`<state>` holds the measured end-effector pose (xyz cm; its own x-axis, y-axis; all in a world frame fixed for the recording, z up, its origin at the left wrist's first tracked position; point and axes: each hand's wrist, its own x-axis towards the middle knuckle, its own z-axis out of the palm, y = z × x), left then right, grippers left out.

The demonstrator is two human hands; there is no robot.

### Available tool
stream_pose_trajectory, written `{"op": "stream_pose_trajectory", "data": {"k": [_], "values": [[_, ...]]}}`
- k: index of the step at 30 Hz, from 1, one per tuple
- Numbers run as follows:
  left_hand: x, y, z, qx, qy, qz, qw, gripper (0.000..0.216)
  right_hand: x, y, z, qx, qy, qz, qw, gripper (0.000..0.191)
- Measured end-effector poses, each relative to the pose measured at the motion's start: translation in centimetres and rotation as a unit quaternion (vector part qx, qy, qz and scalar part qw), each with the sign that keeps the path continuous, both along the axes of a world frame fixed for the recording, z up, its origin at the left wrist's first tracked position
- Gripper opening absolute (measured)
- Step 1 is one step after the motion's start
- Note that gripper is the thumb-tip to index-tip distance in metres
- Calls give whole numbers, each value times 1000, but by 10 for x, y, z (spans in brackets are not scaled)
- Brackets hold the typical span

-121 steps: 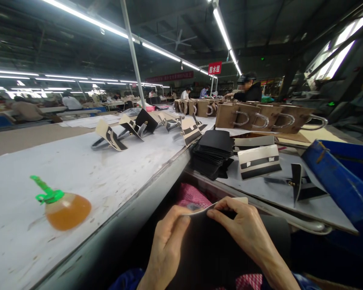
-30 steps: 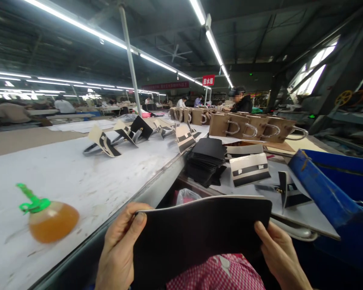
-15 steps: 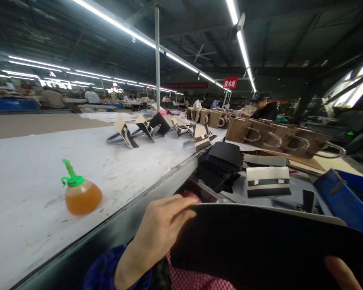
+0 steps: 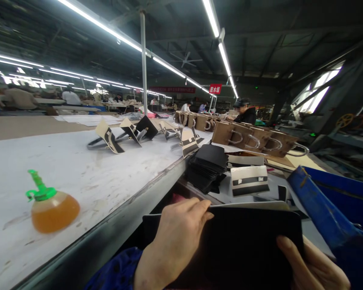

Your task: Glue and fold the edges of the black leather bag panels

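A black flat panel (image 4: 248, 241) with rounded corners and a pale layer along its top edge is held up in front of me. My left hand (image 4: 178, 237) grips its upper left edge, fingers bent over the top. At the lower right, my right hand (image 4: 314, 262) pinches the panel's right side, thumb on the near face and fingers behind. Just beyond the panel lie a stack of black pieces (image 4: 207, 165) and a cream flap with black bands (image 4: 249, 180).
A squeeze bottle of amber liquid (image 4: 54, 213) stands on the white table (image 4: 78, 165) at left. Several cream-and-black flap pieces (image 4: 107, 137) stand farther back. Brown bags with wrapped handles (image 4: 254, 139) line the right. A blue bin (image 4: 329, 209) stands at far right.
The view has swung to the right. My right hand has come further into view, the panel's right end sits nearer my left hand, and part of the panel now shows left of that hand.
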<state>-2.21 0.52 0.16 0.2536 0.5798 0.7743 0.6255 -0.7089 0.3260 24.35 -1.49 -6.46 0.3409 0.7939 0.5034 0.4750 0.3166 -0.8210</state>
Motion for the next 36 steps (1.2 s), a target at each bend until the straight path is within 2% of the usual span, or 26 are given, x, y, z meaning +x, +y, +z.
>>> {"op": "stream_pose_trajectory", "data": {"k": [3,6,8,10,13,19,23,31,34,36], "values": [[5,2,-2,10,-25,-17,1000,21,-14,8,14,17,-47,1,999,38],[4,3,-4,14,-45,-24,999,21,-26,15,29,79,-72,54,993,25],[2,1,-6,25,-46,-25,998,21,-33,16,38,113,-46,101,987,18],[0,-2,-8,39,-35,-31,998,20,-41,16,46,128,-5,115,985,17],[-2,-6,-10,35,-27,-54,998,19,-50,12,53,95,51,105,989,21],[0,-10,-8,-31,-47,-98,994,21,-53,6,51,51,147,107,982,23],[8,-6,-11,5,-24,-91,996,27,-52,6,47,49,141,81,985,23],[23,-2,-24,76,8,-23,997,23,-57,8,50,74,106,58,990,25],[23,-4,-24,78,0,-24,997,21,-59,8,50,90,90,68,990,24],[22,-5,-24,54,-21,-46,997,20,-58,10,48,103,74,82,988,22]]}}
